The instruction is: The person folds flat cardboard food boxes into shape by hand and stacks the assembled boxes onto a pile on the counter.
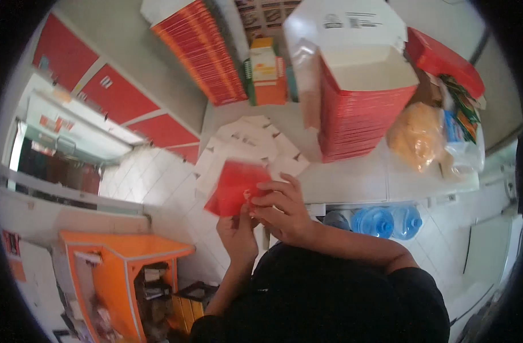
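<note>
A red cardboard piece (pixel 238 178), partly folded and a little blurred, is held up in front of my body, above the table's near edge. My left hand (pixel 238 237) grips its lower edge from below, thumb pointing up. My right hand (pixel 284 210) holds its right side, with the fingers bent over the edge. Just beyond it, flat white carton blanks (pixel 255 136) lie spread on the white table (pixel 387 180). What the fingertips press between them is partly hidden.
A tall stack of nested red cartons (pixel 358 114) stands at the right, near a bag of orange stuff (pixel 417 134). Another red stack (pixel 201 51) and small boxes (pixel 266 71) stand behind. Blue water bottles (pixel 375 222) are below the table. An orange cabinet (pixel 115 246) is lower left.
</note>
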The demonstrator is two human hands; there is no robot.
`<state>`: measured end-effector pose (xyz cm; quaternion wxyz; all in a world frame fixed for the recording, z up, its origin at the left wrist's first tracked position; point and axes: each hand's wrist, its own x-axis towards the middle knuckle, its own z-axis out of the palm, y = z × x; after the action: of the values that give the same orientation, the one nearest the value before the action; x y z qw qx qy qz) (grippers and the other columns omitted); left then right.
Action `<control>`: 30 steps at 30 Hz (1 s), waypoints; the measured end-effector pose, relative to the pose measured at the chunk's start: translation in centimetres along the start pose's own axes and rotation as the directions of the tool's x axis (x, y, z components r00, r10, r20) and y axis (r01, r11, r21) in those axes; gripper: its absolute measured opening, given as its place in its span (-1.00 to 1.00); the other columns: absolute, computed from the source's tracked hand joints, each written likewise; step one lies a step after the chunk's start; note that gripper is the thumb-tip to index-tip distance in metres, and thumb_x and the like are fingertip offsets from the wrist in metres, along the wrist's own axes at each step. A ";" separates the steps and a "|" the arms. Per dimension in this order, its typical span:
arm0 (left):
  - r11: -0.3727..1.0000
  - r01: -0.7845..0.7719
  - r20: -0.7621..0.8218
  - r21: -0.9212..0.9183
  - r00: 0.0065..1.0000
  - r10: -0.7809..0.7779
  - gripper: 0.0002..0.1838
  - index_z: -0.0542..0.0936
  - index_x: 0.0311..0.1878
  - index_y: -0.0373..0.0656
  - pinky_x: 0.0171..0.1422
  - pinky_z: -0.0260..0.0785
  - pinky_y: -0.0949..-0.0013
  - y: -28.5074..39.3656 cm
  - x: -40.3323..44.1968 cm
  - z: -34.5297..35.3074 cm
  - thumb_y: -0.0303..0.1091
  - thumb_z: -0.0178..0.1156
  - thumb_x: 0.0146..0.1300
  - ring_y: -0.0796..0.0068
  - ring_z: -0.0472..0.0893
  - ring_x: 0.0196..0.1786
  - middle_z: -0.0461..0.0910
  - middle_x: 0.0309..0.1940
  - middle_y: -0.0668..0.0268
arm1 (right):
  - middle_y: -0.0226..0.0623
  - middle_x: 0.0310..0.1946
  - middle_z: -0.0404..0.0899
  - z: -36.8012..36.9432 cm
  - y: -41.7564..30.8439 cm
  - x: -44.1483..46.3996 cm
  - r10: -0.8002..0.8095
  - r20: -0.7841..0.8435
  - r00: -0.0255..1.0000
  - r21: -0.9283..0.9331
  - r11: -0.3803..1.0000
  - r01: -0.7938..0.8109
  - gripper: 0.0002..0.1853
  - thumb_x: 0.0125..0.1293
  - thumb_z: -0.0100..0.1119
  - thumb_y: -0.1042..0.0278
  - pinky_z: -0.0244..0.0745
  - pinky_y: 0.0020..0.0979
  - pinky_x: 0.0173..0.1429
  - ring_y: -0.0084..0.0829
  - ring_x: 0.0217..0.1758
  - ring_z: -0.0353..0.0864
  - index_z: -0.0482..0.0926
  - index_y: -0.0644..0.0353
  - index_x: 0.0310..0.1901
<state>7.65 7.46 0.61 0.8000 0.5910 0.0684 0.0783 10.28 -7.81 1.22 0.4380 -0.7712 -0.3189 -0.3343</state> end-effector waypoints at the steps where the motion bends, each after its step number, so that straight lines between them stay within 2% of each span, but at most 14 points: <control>1: 0.996 0.030 -0.019 -0.080 0.999 -0.032 -0.81 0.62 0.11 -0.31 -0.10 0.66 0.41 0.4 0.3 0.4 -0.45 0.17 0.55 0.42 0.75 -0.12 0.74 -0.10 0.20 | -0.39 -0.06 0.69 -0.1 0.0 -0.2 -0.021 0.026 0.999 -0.020 1.000 0.021 -0.79 0.09 0.45 0.42 0.14 0.24 0.52 -0.23 0.31 0.61 0.70 0.08 -0.20; 3: 0.967 0.086 -0.030 -0.242 0.995 -0.096 -0.83 0.64 0.08 -0.31 -0.12 0.68 0.39 1.5 0.5 0.8 -0.47 0.16 0.55 0.39 0.76 -0.14 0.75 -0.11 0.19 | -0.43 -0.11 0.70 -0.5 -0.2 0.1 -0.070 0.069 0.995 -0.012 0.997 0.071 -0.80 0.09 0.46 0.41 0.12 0.24 0.52 -0.25 0.30 0.63 0.70 0.07 -0.21; 8: 0.959 0.147 0.007 -0.241 0.989 -0.150 -0.82 0.64 0.07 -0.32 -0.11 0.72 0.33 1.0 0.5 -0.7 -0.43 0.17 0.56 0.37 0.77 -0.13 0.74 -0.08 0.16 | -0.47 -0.09 0.74 -1.5 0.1 0.0 -0.040 0.226 0.973 0.024 0.999 0.035 -0.83 0.12 0.53 0.42 0.05 0.24 0.55 -0.31 0.33 0.63 0.74 0.07 -0.24; 11: 0.967 0.146 -0.011 -0.209 0.988 -0.151 -0.79 0.62 0.12 -0.30 -0.05 0.66 0.36 0.5 -0.4 -0.3 -0.41 0.14 0.58 0.42 0.74 -0.09 0.73 -0.03 0.19 | -0.42 -0.14 0.72 -1.4 0.2 0.4 0.055 0.206 0.977 0.035 0.997 -0.063 -0.84 0.11 0.53 0.44 0.21 0.14 0.49 -0.22 0.31 0.62 0.73 0.11 -0.27; 15: 0.986 0.057 0.030 -0.154 0.998 -0.053 -0.80 0.61 0.12 -0.29 0.07 0.56 0.38 -0.7 -2.1 0.4 -0.42 0.13 0.58 0.48 0.70 -0.06 0.72 -0.05 0.25 | -0.19 -0.02 0.65 -0.6 0.4 0.4 0.092 0.119 0.989 0.109 0.988 -0.105 -0.81 0.10 0.54 0.44 0.41 -0.01 0.35 -0.09 0.28 0.57 0.69 0.18 -0.28; 17: 1.000 0.019 0.084 -0.006 0.996 -0.019 -0.86 0.62 0.01 -0.30 -0.07 0.57 0.37 -0.8 -1.6 -0.4 -0.44 0.18 0.54 0.49 0.70 -0.14 0.72 -0.13 0.25 | -0.08 0.08 0.59 -0.7 0.4 0.3 0.065 0.151 0.986 0.075 0.994 -0.077 -0.71 0.09 0.55 0.42 0.47 -0.05 0.29 -0.03 0.28 0.54 0.68 0.19 -0.16; 18: 0.998 -0.004 0.112 0.067 0.994 -0.003 -0.88 0.63 -0.05 -0.31 -0.15 0.57 0.36 -0.6 -1.3 -0.7 -0.44 0.21 0.52 0.49 0.71 -0.19 0.72 -0.17 0.25 | -0.05 0.12 0.56 -0.7 0.6 0.1 0.127 0.211 0.969 0.084 0.985 -0.148 -0.64 0.10 0.56 0.40 0.47 -0.04 0.30 -0.01 0.28 0.53 0.65 0.18 -0.07; 19: 0.965 0.006 0.097 0.260 0.995 -0.033 -0.92 0.62 -0.16 -0.32 -0.23 0.47 0.36 -0.4 -0.9 -0.5 -0.49 0.24 0.44 0.51 0.67 -0.28 0.71 -0.33 0.23 | -0.03 0.17 0.54 -0.8 0.9 0.1 0.188 0.270 0.944 0.089 0.972 -0.219 -0.56 0.10 0.56 0.39 0.47 -0.02 0.30 0.00 0.29 0.53 0.63 0.16 0.02; 20: 0.912 -0.037 0.256 0.407 0.964 -0.076 -0.93 0.60 -0.20 -0.32 -0.22 0.47 0.32 0.3 -0.3 -0.9 -0.51 0.26 0.41 0.44 0.68 -0.30 0.68 -0.37 0.18 | -0.01 0.21 0.51 -1.0 1.2 0.0 0.245 0.330 0.911 0.092 0.953 -0.290 -0.48 0.11 0.57 0.37 0.47 0.00 0.31 0.01 0.30 0.52 0.60 0.15 0.12; 22: 0.750 -0.190 0.515 0.634 0.826 -0.227 -0.91 0.57 -0.28 -0.32 -0.21 0.47 0.24 2.1 0.8 -2.9 -0.53 0.29 0.33 0.30 0.69 -0.33 0.64 -0.47 0.09 | -0.02 0.23 0.51 -3.3 1.3 2.4 0.111 0.437 0.893 0.017 0.991 -0.132 -0.36 0.13 0.57 0.33 0.49 -0.02 0.30 0.02 0.31 0.50 0.51 0.14 0.24; 23: 0.590 -0.272 0.551 0.760 0.752 -0.363 -0.85 0.56 -0.29 -0.33 -0.20 0.47 0.16 3.0 0.7 -3.6 -0.49 0.34 0.25 0.02 0.69 -0.31 0.60 -0.43 -0.07 | -0.02 0.22 0.51 -4.0 1.7 2.7 0.073 0.478 0.876 0.021 0.995 -0.094 -0.34 0.15 0.57 0.31 0.49 -0.03 0.31 0.01 0.31 0.51 0.49 0.14 0.27; 26: 0.593 -0.372 0.619 0.714 0.731 -0.287 -0.75 0.63 0.02 -0.26 -0.04 0.53 0.22 3.3 -0.6 -3.4 -0.38 0.31 0.34 0.15 0.71 -0.30 0.64 -0.40 -0.06 | -0.02 0.20 0.54 -5.1 3.3 1.8 0.007 0.563 0.826 0.111 0.990 -0.084 -0.34 0.21 0.54 0.22 0.48 -0.08 0.34 -0.01 0.28 0.54 0.48 0.17 0.29; 29: 0.624 -0.062 0.372 0.779 0.846 -0.381 -0.71 0.61 -0.02 -0.29 -0.02 0.53 0.19 4.8 -1.3 -2.1 -0.28 0.35 0.36 0.10 0.72 -0.27 0.72 -0.34 0.05 | -0.05 0.10 0.61 -5.8 3.2 0.0 0.384 0.530 0.756 0.334 0.725 -0.602 -0.42 0.29 0.48 0.22 0.46 -0.13 0.33 -0.04 0.18 0.61 0.47 0.20 0.26; 30: 0.644 0.039 0.290 0.764 0.870 -0.398 -0.70 0.61 -0.02 -0.29 -0.02 0.52 0.19 4.9 -1.4 -1.9 -0.26 0.35 0.36 0.09 0.73 -0.26 0.74 -0.33 0.08 | -0.07 0.06 0.62 -5.4 3.1 -0.4 0.373 0.489 0.789 0.324 0.762 -0.561 -0.47 0.31 0.47 0.25 0.47 -0.15 0.30 -0.06 0.13 0.63 0.49 0.20 0.23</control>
<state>5.68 10.35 4.74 0.4896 0.8510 -0.0125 -0.1895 11.19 -13.96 1.65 0.6017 -0.7537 -0.2619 0.0351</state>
